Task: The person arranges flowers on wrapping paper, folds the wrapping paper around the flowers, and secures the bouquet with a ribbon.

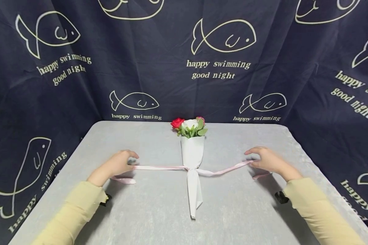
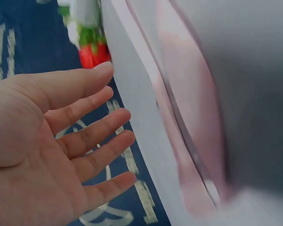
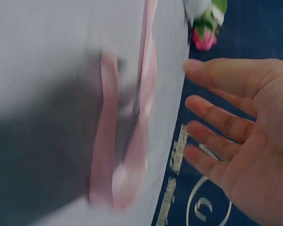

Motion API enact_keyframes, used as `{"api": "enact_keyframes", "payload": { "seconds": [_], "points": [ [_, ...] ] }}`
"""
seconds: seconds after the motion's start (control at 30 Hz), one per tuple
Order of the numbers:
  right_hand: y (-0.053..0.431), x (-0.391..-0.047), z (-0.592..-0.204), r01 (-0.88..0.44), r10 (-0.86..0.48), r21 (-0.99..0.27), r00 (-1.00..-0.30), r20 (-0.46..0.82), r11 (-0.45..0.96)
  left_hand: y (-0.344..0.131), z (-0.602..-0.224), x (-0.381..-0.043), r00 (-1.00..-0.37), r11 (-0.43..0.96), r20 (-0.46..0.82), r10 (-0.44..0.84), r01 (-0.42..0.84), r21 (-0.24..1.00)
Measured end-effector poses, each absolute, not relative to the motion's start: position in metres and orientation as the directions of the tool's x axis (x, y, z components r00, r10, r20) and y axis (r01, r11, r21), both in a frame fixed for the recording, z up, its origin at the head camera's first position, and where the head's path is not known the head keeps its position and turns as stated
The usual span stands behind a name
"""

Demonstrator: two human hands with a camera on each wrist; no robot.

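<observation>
A bouquet wrapped in white paper (image 1: pixel 192 151) lies on the table, with a red rose (image 1: pixel 177 123), a white rose (image 1: pixel 190 124) and a partly hidden pink flower (image 1: pixel 201 119) at its far end. Around its narrow waist passes a pink ribbon (image 1: pixel 159 167), whose two ends stretch out to left and right and fold back. Near the left end is my left hand (image 1: pixel 118 163); the left wrist view shows its fingers (image 2: pixel 92 136) spread, apart from the ribbon. My right hand (image 1: pixel 268 160) hovers by the other end, fingers (image 3: pixel 217 122) loosely extended and holding nothing.
The grey tabletop (image 1: pixel 153 211) extends under both forearms. Behind and at the sides hangs a dark blue curtain (image 1: pixel 171 51) printed with fish and lettering, meeting the table's far edge just beyond the flowers.
</observation>
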State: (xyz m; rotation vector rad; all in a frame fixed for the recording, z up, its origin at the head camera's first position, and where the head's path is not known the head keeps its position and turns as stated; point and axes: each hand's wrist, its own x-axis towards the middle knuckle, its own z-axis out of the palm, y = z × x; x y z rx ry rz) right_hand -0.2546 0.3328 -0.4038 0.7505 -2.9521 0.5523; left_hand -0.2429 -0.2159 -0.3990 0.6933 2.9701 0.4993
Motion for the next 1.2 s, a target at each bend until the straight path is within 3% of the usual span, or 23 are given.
{"api": "enact_keyframes", "payload": {
  "seconds": [0.53,0.7,0.9,1.03,1.2],
  "points": [
    [0.24,-0.246,-0.431,-0.604,-0.628,-0.508,-0.764,0.148,0.615,-0.124,-0.424,-0.252,-0.802,0.718,0.085,0.591,0.571,0.397],
    [0.224,-0.243,-0.439,-0.609,-0.646,-0.522,-0.751,0.136,0.598,-0.114,-0.436,-0.257,-0.782,0.703,0.105,0.614,0.603,0.378],
    [0.223,-0.245,-0.444,-0.636,-0.674,-0.488,-0.729,0.123,0.598,-0.113,-0.435,-0.261,-0.797,0.721,0.043,0.602,0.566,0.399],
    [0.224,-0.245,-0.443,-0.583,-0.659,-0.556,-0.747,0.082,0.592,-0.116,-0.431,-0.261,-0.81,0.702,0.007,0.587,0.513,0.494],
    [0.227,-0.244,-0.434,-0.435,-0.594,-0.69,-0.805,0.009,0.579,-0.121,-0.423,-0.261,-0.797,0.582,-0.016,0.604,0.427,0.692]
  ]
}}
